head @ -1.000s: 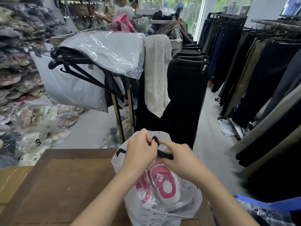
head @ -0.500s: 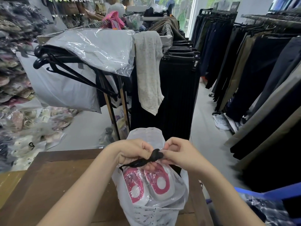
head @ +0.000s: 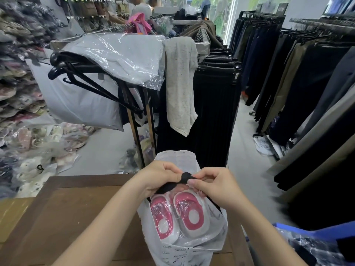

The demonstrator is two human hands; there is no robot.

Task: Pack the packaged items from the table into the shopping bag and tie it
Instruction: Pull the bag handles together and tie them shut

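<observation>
Forearms: left forearm (head: pixel 99 227) and right forearm (head: pixel 257 229), both bare, enter from the bottom edge and converge over the bag mouth.
Left hand (head: pixel 161 177): back of hand up, fingers curled under, gripping the black handles (head: pixel 185 177) from the left of their bunched part.
Right hand (head: pixel 215 187): knuckles up, thumb and fingertips pinching the same bunch from the right; the two hands nearly touch.
Black handles: gathered into a bunch between the hands. One strap runs down-left under the left hand, another down-right along the bag edge under the right hand.
Shopping bag (head: pixel 192 254): white printed plastic, upright on the near right part of the surface. Mouth open below the hands, rear flap standing up behind them.
Packaged items (head: pixel 189 214): pink-and-white pair in clear wrap, inside the bag, just under the hands; anything beneath them cannot be told.
Surface (head: pixel 76 217): brown wood, showing bare to the left of the bag.
Blue crate (head: pixel 307 230): lower right corner, beside the surface, holding dark wrapped goods.
Rack (head: pixel 134 131): directly behind the bag, carrying black hangers (head: pixel 86 81), a clear-wrapped grey garment (head: pixel 119 54) on top and a speckled grey cloth (head: pixel 180 83) draped over one end.
Dark trousers (head: pixel 213 112): hung in rows behind the rack and along the right side.
Wrapped footwear (head: pixel 28 135): heaped at far left, down to the floor (head: pixel 245 160).
</observation>
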